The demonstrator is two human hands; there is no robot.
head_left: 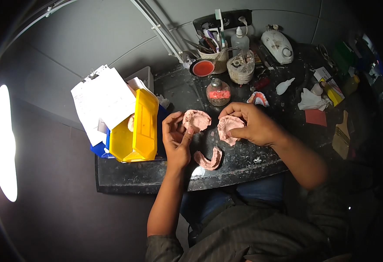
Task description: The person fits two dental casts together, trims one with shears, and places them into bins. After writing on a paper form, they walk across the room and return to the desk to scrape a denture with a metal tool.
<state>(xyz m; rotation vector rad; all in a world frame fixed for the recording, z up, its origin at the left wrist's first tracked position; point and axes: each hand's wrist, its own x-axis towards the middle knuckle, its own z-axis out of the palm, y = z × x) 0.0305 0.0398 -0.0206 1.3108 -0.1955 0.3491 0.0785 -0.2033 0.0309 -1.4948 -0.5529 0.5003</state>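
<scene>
Two pink plaster dental casts are held up side by side over the dark workbench. My left hand (177, 139) grips the left dental cast (197, 119), thumb on its near edge and fingers behind it. Around the right dental cast (230, 127) my right hand (254, 124) is closed, its thumb lying across the inner face. Between and below the hands, a horseshoe-shaped pink plaster cast (209, 160) lies on the bench. Just behind the right hand rests a denture piece with red and white parts (258, 99).
Left of my hands stands a yellow bin (146, 126) with papers (102, 98) against it. Behind are a glass burner jar (218, 92), a red wax dish (202, 68), a tool cup (220, 61) and a dropper bottle (240, 40). A brush (341, 137) lies right.
</scene>
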